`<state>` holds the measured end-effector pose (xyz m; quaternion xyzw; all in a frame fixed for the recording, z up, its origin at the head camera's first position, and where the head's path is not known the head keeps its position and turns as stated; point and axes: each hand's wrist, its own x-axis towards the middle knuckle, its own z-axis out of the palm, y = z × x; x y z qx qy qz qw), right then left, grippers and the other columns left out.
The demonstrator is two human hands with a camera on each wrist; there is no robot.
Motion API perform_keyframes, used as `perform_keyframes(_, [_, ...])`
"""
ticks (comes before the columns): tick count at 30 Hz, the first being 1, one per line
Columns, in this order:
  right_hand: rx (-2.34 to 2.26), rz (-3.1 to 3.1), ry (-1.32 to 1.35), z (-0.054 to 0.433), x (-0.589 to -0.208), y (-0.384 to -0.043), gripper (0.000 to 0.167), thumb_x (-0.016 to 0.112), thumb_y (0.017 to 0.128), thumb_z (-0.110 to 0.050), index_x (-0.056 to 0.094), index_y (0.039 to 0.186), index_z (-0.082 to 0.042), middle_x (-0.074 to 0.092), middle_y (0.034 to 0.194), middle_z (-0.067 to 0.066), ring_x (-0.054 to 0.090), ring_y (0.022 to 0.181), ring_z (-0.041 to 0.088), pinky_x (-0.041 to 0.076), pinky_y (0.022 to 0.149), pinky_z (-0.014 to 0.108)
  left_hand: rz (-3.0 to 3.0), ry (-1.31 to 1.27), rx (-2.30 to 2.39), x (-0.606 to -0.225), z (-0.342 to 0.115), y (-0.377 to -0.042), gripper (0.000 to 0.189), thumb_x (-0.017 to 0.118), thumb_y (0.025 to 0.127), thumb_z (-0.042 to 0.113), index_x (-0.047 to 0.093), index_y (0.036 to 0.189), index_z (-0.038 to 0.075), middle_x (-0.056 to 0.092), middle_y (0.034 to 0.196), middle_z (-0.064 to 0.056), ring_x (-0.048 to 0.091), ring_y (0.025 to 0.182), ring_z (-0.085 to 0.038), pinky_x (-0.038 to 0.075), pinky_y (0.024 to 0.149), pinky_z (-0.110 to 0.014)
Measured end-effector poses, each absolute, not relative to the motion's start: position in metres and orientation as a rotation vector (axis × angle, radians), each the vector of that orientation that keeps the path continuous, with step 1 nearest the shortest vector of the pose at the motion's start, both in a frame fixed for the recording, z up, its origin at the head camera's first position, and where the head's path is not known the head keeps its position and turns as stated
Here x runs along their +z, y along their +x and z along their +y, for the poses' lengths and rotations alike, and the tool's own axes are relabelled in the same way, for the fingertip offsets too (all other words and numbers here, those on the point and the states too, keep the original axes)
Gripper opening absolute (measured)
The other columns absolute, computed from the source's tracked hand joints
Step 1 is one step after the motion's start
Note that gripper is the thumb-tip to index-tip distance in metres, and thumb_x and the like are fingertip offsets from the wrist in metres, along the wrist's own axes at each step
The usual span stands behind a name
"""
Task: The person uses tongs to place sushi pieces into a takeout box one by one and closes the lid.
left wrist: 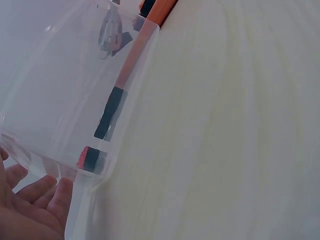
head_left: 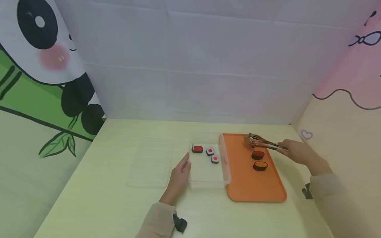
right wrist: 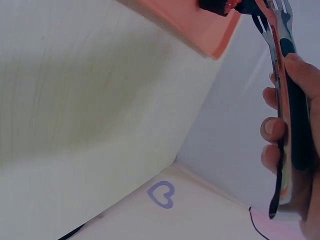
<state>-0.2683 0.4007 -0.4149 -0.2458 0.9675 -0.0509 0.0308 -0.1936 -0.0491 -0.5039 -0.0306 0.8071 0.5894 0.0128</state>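
Counted three toy sushi pieces inside the clear box (head_left: 205, 173): one red-topped piece (head_left: 197, 149) and two white rolls (head_left: 210, 151). Judged as the finished share, roughly midway. Left out on the orange tray (head_left: 253, 188): a dark-sided red piece (head_left: 257, 155) and a dark-sided orange piece (head_left: 260, 166), plus something green (head_left: 246, 137) by the tips of the tongs (head_left: 269, 144); cannot tell if gripped there. Found right hand (head_left: 294, 151) wrapped round tongs, left hand (head_left: 179, 173) with fingers extended, touching box's left wall. Noted clear lid (head_left: 150, 163) lying off, on the table (head_left: 98, 201) left of box. In the way: box's right wall, between tongs and box floor.
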Motion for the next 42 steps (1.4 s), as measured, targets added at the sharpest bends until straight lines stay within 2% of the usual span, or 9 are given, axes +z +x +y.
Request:
perform_keyframes(3, [-0.17, 3.016, -0.814, 0.389, -0.404, -0.266, 0.032, 0.061, 0.097, -0.02, 0.065, 0.116, 0.006, 0.063, 0.099, 0.009, 0.063, 0.079, 0.023, 0.053, 0.07, 0.045, 2.516, -0.09, 1.844, -0.503, -0.05, -0.193, 0.048, 0.047, 0.104, 0.022, 0.039, 0.151, 0.016, 0.039, 0.151, -0.008, 0.039, 0.135, -0.03, 0.035, 0.108, -0.049])
perform_keyframes(6, [-0.185, 3.03, -0.859, 0.371, -0.389, -0.261, 0.028, 0.062, 0.097, -0.021, 0.067, 0.115, 0.0, 0.06, 0.092, -0.001, 0.052, 0.068, 0.011, 0.047, 0.058, 0.034, 2.513, -0.094, 1.845, -0.502, -0.05, -0.193, 0.048, 0.047, 0.104, 0.023, 0.039, 0.151, 0.016, 0.039, 0.151, -0.008, 0.038, 0.136, -0.03, 0.034, 0.109, -0.049])
perform_keyframes(10, [-0.204, 3.027, -0.947, 0.345, -0.372, -0.254, 0.022, 0.063, 0.096, -0.02, 0.068, 0.113, -0.006, 0.054, 0.087, -0.008, 0.044, 0.063, 0.005, 0.039, 0.053, 0.028, 2.512, -0.103, 1.842, -0.502, -0.05, -0.192, 0.048, 0.047, 0.104, 0.023, 0.039, 0.151, 0.016, 0.039, 0.151, -0.009, 0.037, 0.136, -0.031, 0.034, 0.109, -0.05])
perform_keyframes(14, [-0.192, 3.032, -1.083, 0.323, -0.366, -0.252, 0.013, 0.065, 0.095, -0.019, 0.068, 0.104, -0.009, 0.05, 0.083, -0.011, 0.042, 0.062, 0.004, 0.041, 0.054, 0.028, 2.512, -0.091, 1.853, -0.504, -0.05, -0.193, 0.048, 0.047, 0.104, 0.022, 0.039, 0.151, 0.016, 0.04, 0.151, -0.01, 0.038, 0.136, -0.031, 0.034, 0.109, -0.05])
perform_keyframes(23, [-0.193, 2.913, -1.191, 0.278, -0.368, -0.252, 0.014, 0.062, 0.097, -0.023, 0.067, 0.105, -0.012, 0.055, 0.092, -0.008, 0.045, 0.062, 0.004, 0.044, 0.056, 0.029, 2.509, -0.129, 1.816, -0.505, -0.049, -0.195, 0.048, 0.047, 0.104, 0.023, 0.038, 0.152, 0.018, 0.038, 0.152, -0.007, 0.037, 0.137, -0.03, 0.033, 0.109, -0.05])
perform_keyframes(29, [-0.148, 2.837, -1.317, 0.25, -0.38, -0.257, 0.011, 0.065, 0.095, -0.024, 0.068, 0.099, -0.013, 0.052, 0.085, -0.01, 0.045, 0.063, 0.004, 0.043, 0.056, 0.026, 2.527, -0.111, 1.815, -0.503, -0.049, -0.193, 0.048, 0.046, 0.105, 0.022, 0.038, 0.152, 0.017, 0.039, 0.151, -0.008, 0.038, 0.136, -0.032, 0.034, 0.108, -0.051])
perform_keyframes(32, [-0.095, 2.823, -1.304, 0.241, -0.388, -0.259, 0.012, 0.067, 0.094, -0.023, 0.069, 0.101, -0.013, 0.054, 0.085, -0.01, 0.044, 0.062, 0.003, 0.042, 0.054, 0.024, 2.521, -0.105, 1.813, -0.502, -0.049, -0.192, 0.048, 0.045, 0.105, 0.023, 0.037, 0.152, 0.018, 0.039, 0.151, -0.008, 0.038, 0.136, -0.031, 0.034, 0.108, -0.05])
perform_keyframes(36, [-0.021, 2.809, -1.239, 0.228, -0.393, -0.26, 0.006, 0.066, 0.095, -0.026, 0.066, 0.094, -0.02, 0.048, 0.078, -0.013, 0.04, 0.059, 0.003, 0.035, 0.051, 0.022, 2.532, -0.073, 1.813, -0.503, -0.05, -0.191, 0.048, 0.045, 0.105, 0.023, 0.037, 0.152, 0.017, 0.039, 0.151, -0.009, 0.039, 0.135, -0.032, 0.036, 0.107, -0.05])
perform_keyframes(42, [0.068, 2.796, -1.261, 0.213, -0.397, -0.26, 0.013, 0.067, 0.094, -0.027, 0.059, 0.084, -0.022, 0.046, 0.073, -0.015, 0.04, 0.057, 0.004, 0.036, 0.05, 0.022, 2.527, -0.024, 1.852, -0.506, -0.052, -0.191, 0.048, 0.045, 0.105, 0.022, 0.037, 0.152, 0.018, 0.04, 0.15, -0.009, 0.04, 0.135, -0.032, 0.037, 0.107, -0.048])
